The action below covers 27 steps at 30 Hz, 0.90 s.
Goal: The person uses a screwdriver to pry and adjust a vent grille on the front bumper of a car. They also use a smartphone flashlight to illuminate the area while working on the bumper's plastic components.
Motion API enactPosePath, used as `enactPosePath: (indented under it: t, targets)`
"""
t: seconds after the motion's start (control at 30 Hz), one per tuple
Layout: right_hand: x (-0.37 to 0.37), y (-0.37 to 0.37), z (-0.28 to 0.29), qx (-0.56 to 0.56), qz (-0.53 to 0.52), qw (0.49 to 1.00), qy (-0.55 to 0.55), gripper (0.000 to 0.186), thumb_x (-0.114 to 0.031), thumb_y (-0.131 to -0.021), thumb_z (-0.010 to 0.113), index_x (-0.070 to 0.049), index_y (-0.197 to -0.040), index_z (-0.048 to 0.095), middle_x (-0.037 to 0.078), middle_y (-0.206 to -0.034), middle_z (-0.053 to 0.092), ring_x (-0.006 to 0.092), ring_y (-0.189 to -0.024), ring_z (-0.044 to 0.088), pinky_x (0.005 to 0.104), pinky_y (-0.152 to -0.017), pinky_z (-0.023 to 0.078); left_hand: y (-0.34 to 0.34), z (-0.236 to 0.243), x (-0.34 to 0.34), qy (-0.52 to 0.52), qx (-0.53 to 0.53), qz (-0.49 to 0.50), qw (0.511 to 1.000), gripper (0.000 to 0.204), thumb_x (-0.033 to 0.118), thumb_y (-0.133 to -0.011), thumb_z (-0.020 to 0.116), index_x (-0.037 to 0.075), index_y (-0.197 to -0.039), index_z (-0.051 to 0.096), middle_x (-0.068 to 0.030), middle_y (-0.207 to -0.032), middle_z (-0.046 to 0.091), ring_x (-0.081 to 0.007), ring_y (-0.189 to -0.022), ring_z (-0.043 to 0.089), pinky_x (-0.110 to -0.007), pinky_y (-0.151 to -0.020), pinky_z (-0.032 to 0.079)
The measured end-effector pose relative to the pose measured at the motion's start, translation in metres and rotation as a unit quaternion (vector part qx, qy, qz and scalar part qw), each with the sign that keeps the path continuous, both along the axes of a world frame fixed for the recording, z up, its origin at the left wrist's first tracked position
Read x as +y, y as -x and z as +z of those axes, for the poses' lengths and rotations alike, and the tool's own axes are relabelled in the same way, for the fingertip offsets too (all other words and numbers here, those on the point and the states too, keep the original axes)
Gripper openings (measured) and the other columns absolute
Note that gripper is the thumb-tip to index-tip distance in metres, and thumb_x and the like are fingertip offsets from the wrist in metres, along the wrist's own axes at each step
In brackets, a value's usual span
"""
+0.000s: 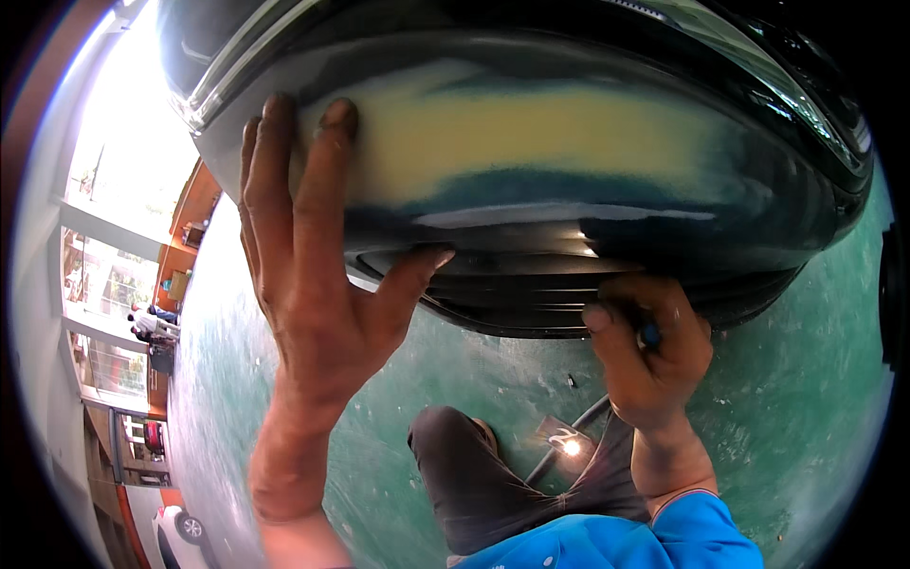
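Note:
In front of me is a dark car bumper (758, 204) with a long, pale yellow sanded patch (531, 133) across it. My left hand (318, 256) lies against the left part of the bumper, fingers spread and pointing up, with the thumb stretched toward the lower edge. Below the bumper's right half, my right hand (654, 346) is curled at the dark lower grille (531, 296), thumb and fingers brought together. A small bit of blue shows within its curl; what it belongs to is hidden.
A lit lamp (571, 446) is low down between my knees, by a grey tube (542, 467). Green floor (398, 474) spreads around me. At far left are several people (152, 324), a long orange counter (180, 228) and a white car (182, 531).

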State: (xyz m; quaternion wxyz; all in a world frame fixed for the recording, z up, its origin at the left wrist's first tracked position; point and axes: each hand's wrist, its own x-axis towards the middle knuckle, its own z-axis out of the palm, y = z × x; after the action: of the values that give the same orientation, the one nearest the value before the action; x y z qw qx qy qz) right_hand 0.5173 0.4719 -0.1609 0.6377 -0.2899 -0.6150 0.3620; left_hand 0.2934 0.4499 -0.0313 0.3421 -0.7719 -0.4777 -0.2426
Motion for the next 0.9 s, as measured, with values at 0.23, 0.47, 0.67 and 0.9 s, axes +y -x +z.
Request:
enactPosePath:
  t: [0.23, 0.47, 0.67, 0.9]
  targets:
    - [-0.011, -0.013, -0.019, -0.076, 0.119, 0.983, 0.113, 0.020, -0.008, -0.088, 0.072, -0.003, -0.105, 0.063, 0.003, -0.076, 0.061, 0.0061, -0.064, 0.051, 0.0226, -0.057, 0.040, 0.003, 0.002, 0.002, -0.013, 0.004, -0.018, 1.000, 0.084, 0.026, -0.074, 0.087, 0.002, -0.145, 0.048, -0.0220, -0.149, 0.046, -0.0424, -0.135, 0.047, -0.048, -0.107, 0.043]
    - [-0.023, -0.038, -0.016, -0.175, 0.099, 0.975, 0.093, 0.019, -0.009, -0.100, 0.056, 0.002, -0.114, 0.063, 0.004, -0.082, 0.059, 0.0081, -0.071, 0.051, 0.0227, -0.061, 0.042, 0.012, -0.016, 0.010, -0.069, -0.060, 0.007, 0.996, 0.089, 0.016, -0.058, 0.090, 0.012, -0.141, 0.056, -0.0190, -0.152, 0.044, -0.0417, -0.142, 0.038, -0.053, -0.115, 0.036]
    - [-0.017, -0.024, 0.007, -0.273, 0.039, 0.960, -0.042, 0.038, -0.003, -0.100, 0.053, 0.004, -0.137, 0.057, 0.005, -0.085, 0.061, 0.0087, -0.069, 0.053, 0.0240, -0.063, 0.046, 0.059, -0.071, 0.016, -0.128, -0.299, -0.158, 0.932, 0.073, 0.021, -0.069, 0.085, 0.003, -0.136, 0.059, -0.0231, -0.150, 0.045, -0.0384, -0.145, 0.036, -0.049, -0.116, 0.035]
    - [-0.027, -0.005, 0.038, -0.384, 0.007, 0.923, -0.029, 0.043, -0.006, -0.098, 0.051, 0.004, -0.140, 0.054, 0.009, -0.096, 0.066, 0.0091, -0.074, 0.053, 0.0209, -0.067, 0.043, 0.059, -0.132, 0.039, -0.253, -0.341, -0.139, 0.895, 0.066, 0.021, -0.072, 0.083, 0.001, -0.131, 0.060, -0.0227, -0.143, 0.046, -0.0368, -0.138, 0.037, -0.048, -0.111, 0.036]
